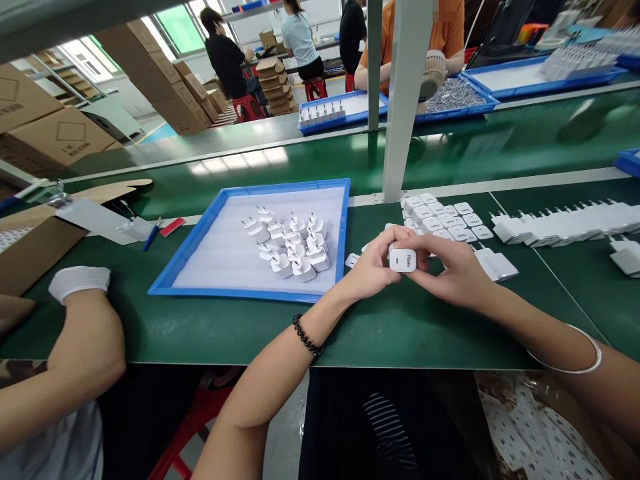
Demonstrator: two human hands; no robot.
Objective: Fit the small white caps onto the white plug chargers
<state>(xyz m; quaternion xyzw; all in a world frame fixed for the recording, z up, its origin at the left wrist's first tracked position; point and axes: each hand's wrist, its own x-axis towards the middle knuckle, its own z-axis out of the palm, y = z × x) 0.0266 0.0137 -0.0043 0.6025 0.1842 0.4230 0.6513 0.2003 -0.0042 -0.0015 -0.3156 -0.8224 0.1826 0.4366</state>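
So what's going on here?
The person's left hand and right hand hold one white block between them over the green table, printed face in view. A blue-rimmed tray to the left carries clustered white plugs. White pieces lie grouped beyond the hands, and a row of pronged plugs sits right.

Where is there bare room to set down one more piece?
Bare: the green tabletop between its near edge and the blue rectangular tray; also the tray's left part, beside pinned white plugs. Crowded: beyond the right hand, with white square plastic pieces and white adapters.
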